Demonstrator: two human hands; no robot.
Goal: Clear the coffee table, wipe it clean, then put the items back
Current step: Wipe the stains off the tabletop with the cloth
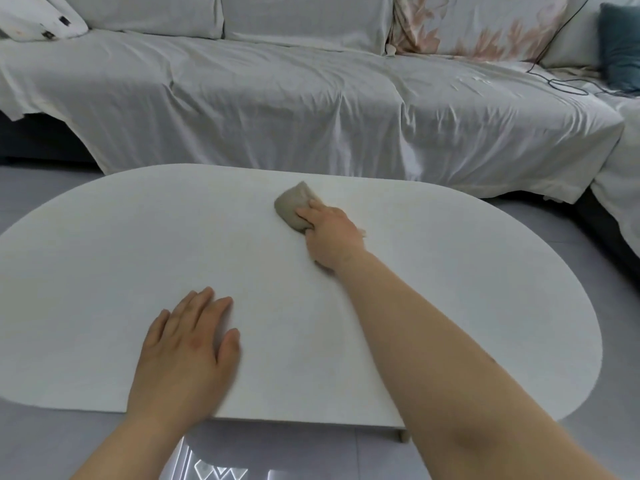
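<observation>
The white oval coffee table (104, 244) fills the middle of the head view, and only my hands and a cloth rest on it. My right hand (330, 233) reaches across to the far side and presses a crumpled grey-beige cloth (292, 206) flat onto the top. The fingers cover the cloth's right part. My left hand (188, 344) lies palm down near the front edge, fingers spread, holding nothing.
A sofa under a white sheet (277, 98) runs close behind the table and wraps round on the right. A black cable (568, 86) and a teal cushion (620, 46) lie on its right end. Grey tiled floor (616, 306) surrounds the table.
</observation>
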